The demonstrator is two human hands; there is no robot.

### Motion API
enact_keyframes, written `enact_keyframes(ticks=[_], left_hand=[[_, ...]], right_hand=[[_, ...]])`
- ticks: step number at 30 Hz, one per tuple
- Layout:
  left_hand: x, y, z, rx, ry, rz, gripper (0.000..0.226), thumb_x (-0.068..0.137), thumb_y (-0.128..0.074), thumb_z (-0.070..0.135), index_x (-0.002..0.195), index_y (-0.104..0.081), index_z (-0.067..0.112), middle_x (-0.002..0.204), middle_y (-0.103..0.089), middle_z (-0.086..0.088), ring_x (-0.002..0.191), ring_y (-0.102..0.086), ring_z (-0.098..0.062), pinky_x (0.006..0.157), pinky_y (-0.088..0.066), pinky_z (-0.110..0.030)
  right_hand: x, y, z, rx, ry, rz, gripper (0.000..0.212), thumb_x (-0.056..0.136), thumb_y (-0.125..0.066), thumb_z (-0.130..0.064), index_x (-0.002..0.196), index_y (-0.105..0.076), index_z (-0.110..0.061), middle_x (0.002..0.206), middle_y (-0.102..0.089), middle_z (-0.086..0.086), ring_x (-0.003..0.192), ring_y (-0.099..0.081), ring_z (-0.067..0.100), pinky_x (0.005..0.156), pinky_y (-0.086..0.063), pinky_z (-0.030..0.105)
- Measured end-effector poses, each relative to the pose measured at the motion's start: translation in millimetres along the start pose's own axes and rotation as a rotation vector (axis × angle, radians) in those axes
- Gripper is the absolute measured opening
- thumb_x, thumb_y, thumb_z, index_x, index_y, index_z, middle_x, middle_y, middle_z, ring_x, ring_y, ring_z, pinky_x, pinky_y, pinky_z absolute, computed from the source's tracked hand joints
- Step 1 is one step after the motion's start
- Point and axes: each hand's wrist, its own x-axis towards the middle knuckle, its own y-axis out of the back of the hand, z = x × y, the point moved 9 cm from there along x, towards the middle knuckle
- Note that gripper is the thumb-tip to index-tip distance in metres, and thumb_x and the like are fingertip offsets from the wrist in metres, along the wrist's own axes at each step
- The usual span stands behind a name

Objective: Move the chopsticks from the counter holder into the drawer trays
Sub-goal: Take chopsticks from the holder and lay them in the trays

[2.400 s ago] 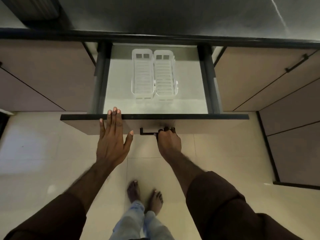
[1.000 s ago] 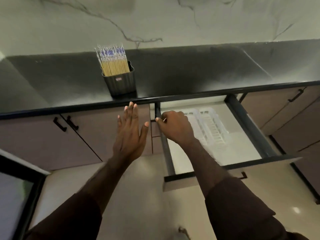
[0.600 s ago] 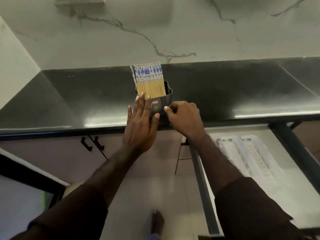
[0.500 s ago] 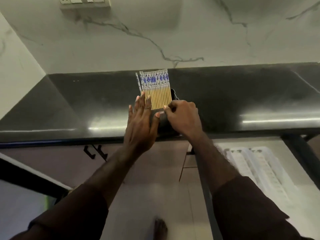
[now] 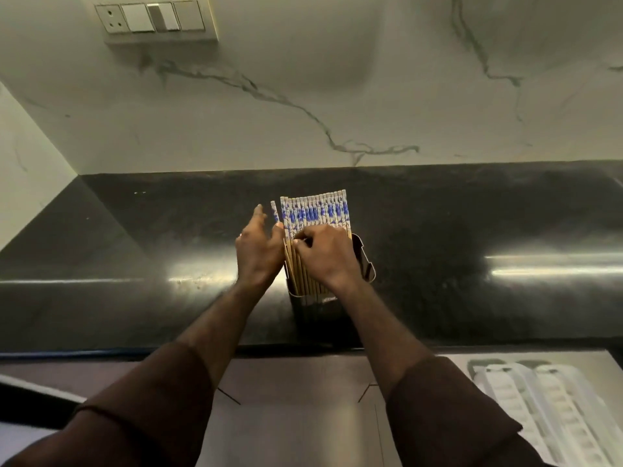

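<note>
White marble wall (image 5: pixel 337 96) with switch plate (image 5: pixel 155 18) behind glossy black counter (image 5: pixel 472 230).

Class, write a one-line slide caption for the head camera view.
Both hands, left hand and right hand, reach into blue-patterned chopsticks in a dark holder on the counter.

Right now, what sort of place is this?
Most likely a home kitchen: a dark stone counter under a marble-look wall, a holder of chopsticks, and white trays in an open drawer.
</note>
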Motion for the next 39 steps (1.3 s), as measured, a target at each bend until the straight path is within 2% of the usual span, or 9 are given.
enact_keyframes(ticks=[6,8,10,15,20,28,31,35,39], left_hand=[[18.5,-18.1,-23.2,-0.353,0.118,-0.107,0.029,0.094,-0.059,0.010,0.122,-0.064,0.009,0.107,-0.073,0.001,0.090,-0.067,0.001,0.084,-0.053,-0.020],[22.8,-25.2,-27.2,-0.434,0.143,-0.152,0.022,0.093,-0.060,0.006,0.114,-0.068,0.006,0.101,-0.074,-0.002,0.081,-0.069,0.003,0.075,-0.054,-0.015],[25.0,-29.0,-28.4,-0.478,0.153,-0.181,0.020,0.091,-0.061,0.003,0.109,-0.069,0.003,0.100,-0.074,-0.006,0.080,-0.070,-0.001,0.072,-0.055,-0.016],[26.1,-24.1,-31.5,-0.467,0.153,-0.152,0.018,0.087,-0.068,0.007,0.105,-0.072,0.005,0.097,-0.075,-0.007,0.093,-0.072,-0.016,0.085,-0.058,-0.030],[22.8,-10.1,-32.6,-0.407,0.167,-0.103,0.021,0.081,-0.075,0.013,0.102,-0.074,0.009,0.094,-0.076,-0.003,0.090,-0.073,-0.015,0.087,-0.058,-0.036],[12.3,35.0,4.0,-0.443,0.128,0.091,0.030,0.078,-0.078,0.013,0.105,-0.072,0.003,0.094,-0.074,-0.008,0.081,-0.072,-0.017,0.075,-0.059,-0.029],[9.1,49.2,35.0,-0.529,0.042,0.044,0.029,0.078,-0.076,0.011,0.105,-0.070,0.001,0.092,-0.074,-0.010,0.081,-0.073,-0.021,0.073,-0.060,-0.031],[-4.1,73.3,86.0,-0.624,-0.108,-0.036,0.024,0.082,-0.071,0.008,0.104,-0.068,0.002,0.091,-0.073,-0.012,0.079,-0.072,-0.020,0.068,-0.059,-0.027],[-21.7,91.8,118.3,-0.658,-0.133,-0.096,0.018,0.081,-0.073,0.009,0.099,-0.069,0.009,0.088,-0.073,-0.006,0.074,-0.073,-0.012,0.062,-0.056,-0.020]], right_hand=[[11.8,-15.8,5.8,0.012,-0.026,0.025,0.026,0.095,-0.058,-0.025,0.117,-0.069,-0.016,0.103,-0.074,0.002,0.085,-0.067,0.012,0.071,-0.053,0.021],[13.2,-18.1,7.5,0.010,-0.025,0.050,0.024,0.094,-0.058,-0.027,0.114,-0.069,-0.018,0.099,-0.074,0.001,0.082,-0.067,0.012,0.072,-0.057,0.027],[13.1,-20.0,8.9,0.014,-0.028,0.061,0.024,0.094,-0.057,-0.027,0.114,-0.069,-0.019,0.098,-0.074,0.001,0.080,-0.067,0.011,0.072,-0.058,0.030],[11.6,-24.7,8.2,0.024,-0.019,0.047,0.026,0.093,-0.060,-0.023,0.118,-0.067,-0.016,0.101,-0.074,0.003,0.079,-0.067,0.011,0.073,-0.058,0.027],[12.3,-27.5,9.0,0.051,-0.024,0.002,0.026,0.092,-0.062,-0.025,0.116,-0.069,-0.015,0.103,-0.074,0.003,0.085,-0.068,0.012,0.076,-0.058,0.029],[8.8,-11.2,-11.9,0.212,0.018,-0.105,0.035,0.088,-0.067,-0.033,0.116,-0.067,-0.012,0.108,-0.072,0.006,0.092,-0.068,0.014,0.082,-0.056,0.029],[4.3,-2.9,-17.7,0.272,0.013,-0.122,0.032,0.089,-0.067,-0.026,0.118,-0.064,-0.014,0.114,-0.069,0.006,0.091,-0.065,0.010,0.083,-0.055,0.028],[-11.4,17.5,-29.0,0.328,0.031,-0.109,0.030,0.090,-0.066,-0.024,0.117,-0.065,-0.012,0.109,-0.071,0.005,0.096,-0.067,0.014,0.089,-0.055,0.038],[-42.6,42.4,-43.1,0.446,0.043,-0.151,0.023,0.091,-0.064,-0.021,0.113,-0.066,-0.012,0.101,-0.073,0.004,0.091,-0.069,0.013,0.082,-0.056,0.030]])
